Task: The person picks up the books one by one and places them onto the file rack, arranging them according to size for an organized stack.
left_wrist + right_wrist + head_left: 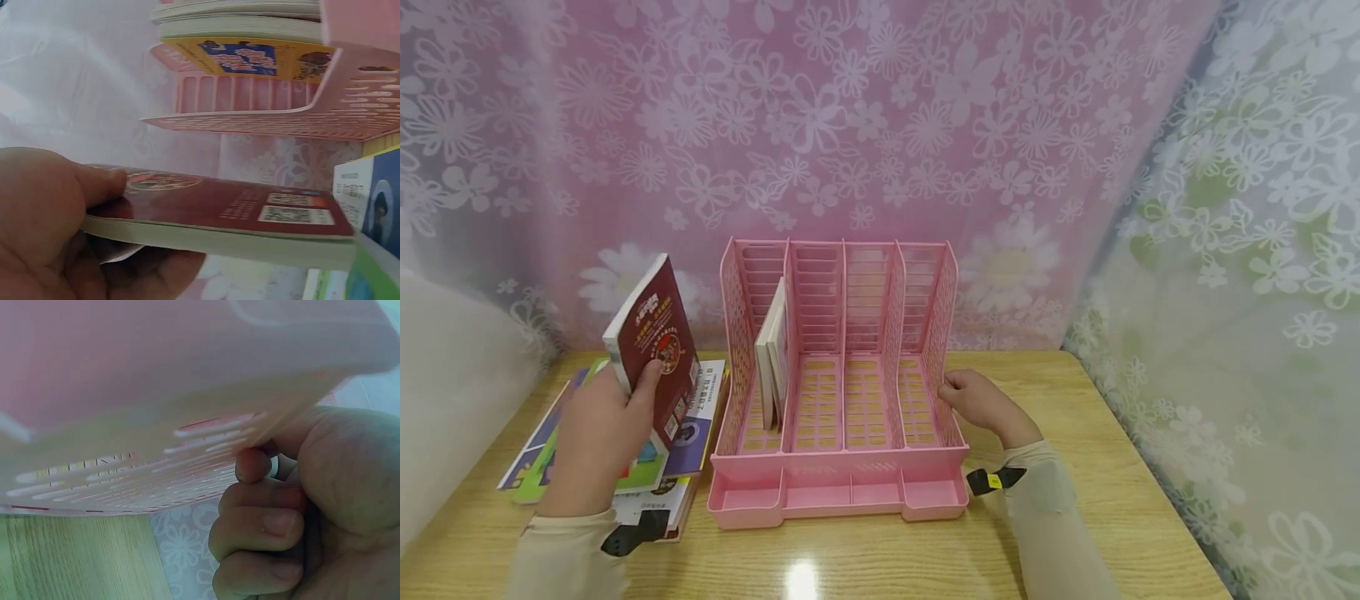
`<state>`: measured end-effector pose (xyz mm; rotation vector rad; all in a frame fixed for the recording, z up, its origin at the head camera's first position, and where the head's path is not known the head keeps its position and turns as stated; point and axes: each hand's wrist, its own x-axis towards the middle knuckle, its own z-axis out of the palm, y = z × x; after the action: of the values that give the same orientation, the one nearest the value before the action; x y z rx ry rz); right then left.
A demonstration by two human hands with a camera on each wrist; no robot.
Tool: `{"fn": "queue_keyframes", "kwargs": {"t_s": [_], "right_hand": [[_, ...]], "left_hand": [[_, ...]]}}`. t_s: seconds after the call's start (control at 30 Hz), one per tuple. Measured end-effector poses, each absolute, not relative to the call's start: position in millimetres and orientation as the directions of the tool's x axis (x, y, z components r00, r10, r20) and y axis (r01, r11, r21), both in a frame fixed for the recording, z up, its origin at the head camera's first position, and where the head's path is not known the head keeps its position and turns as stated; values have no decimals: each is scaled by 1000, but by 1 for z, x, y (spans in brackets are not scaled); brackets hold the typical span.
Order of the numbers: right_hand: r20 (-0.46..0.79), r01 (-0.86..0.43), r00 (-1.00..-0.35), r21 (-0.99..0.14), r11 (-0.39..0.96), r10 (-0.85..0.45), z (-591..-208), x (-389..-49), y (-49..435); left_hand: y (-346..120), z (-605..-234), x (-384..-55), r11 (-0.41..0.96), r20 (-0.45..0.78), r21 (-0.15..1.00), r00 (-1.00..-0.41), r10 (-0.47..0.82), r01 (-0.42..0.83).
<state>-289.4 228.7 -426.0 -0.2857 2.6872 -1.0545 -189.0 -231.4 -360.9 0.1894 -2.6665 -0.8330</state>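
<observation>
My left hand (598, 429) grips a dark red paperback book (672, 350), thumb on its cover and fingers beneath in the left wrist view. The book is raised and tilted above a pile of books (696, 454) left of a pink desktop file rack (838, 458). At the rack's right side panel, my right hand (985, 404) pinches the slotted panel (206, 453) between thumb and index finger, other fingers curled. Two books (772, 358) lean in the rack's leftmost compartment; the left wrist view shows a yellow cover (250, 59) on one of them.
The rack has four upright compartments and a low front tray (842, 496) with small sections. It stands on a wooden table (1075, 517). Flowered curtains (865, 125) hang behind and on the right, and a white surface (452, 392) rises at the left.
</observation>
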Motion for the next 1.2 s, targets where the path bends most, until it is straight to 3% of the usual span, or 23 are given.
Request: {"fn": "queue_keyframes", "kwargs": {"t_s": [0.17,0.53,0.67,0.87,1.2], "right_hand": [[-153,-91,-952,-684,723,-265,-427,-289,228],[-162,-77,-954,-681,728,-252,-426,-289,229],[-157,-82,-954,-684,725,-256,-425,-289,228],[-164,-76,-954,-679,731,-251,-425,-289,228],[-160,-78,-954,-686,724,-254,-427,-291,229]], "left_hand": [[-232,-366,-194,820,176,571,-970,-166,-37],[-239,-359,-188,769,-28,613,-978,-206,-180],[-239,-352,-180,781,-2,609,-985,-170,-136],[-236,-341,-171,868,113,497,-991,-76,-10],[-228,-340,-169,854,123,519,-992,-38,32]]}}
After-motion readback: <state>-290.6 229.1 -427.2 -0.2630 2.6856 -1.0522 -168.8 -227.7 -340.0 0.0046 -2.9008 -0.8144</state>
